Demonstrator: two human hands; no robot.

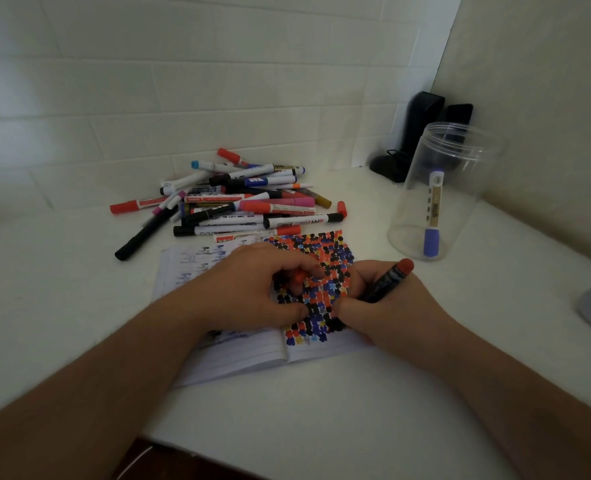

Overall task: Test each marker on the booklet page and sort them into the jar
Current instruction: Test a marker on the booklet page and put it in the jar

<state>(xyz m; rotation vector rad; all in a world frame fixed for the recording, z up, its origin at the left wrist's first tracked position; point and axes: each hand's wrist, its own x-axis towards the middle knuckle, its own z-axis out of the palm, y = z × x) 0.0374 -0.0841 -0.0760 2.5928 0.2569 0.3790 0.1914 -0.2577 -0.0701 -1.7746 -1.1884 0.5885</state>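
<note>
progress: early — one blue-capped marker [433,216] in clear plastic jar [449,192] | jumbled marker pile [231,199] left of jar untested | right hand [387,306] grips red-ended black marker [387,280] on blot-covered booklet page [318,258] | left hand [252,289] pinches small red cap [299,276], likely.

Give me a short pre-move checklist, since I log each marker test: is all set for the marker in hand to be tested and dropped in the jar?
1. Marker gripped by right hand: ok.
2. Cap off, held in left hand: ok, seemingly.
3. Tip touching booklet page: cannot tell, fingers hide it.
4. Jar upright, mouth open: ok.
5. Room in jar: ok, one purple-capped marker inside.
6. Blank space on page: not ok near the hands.
</note>
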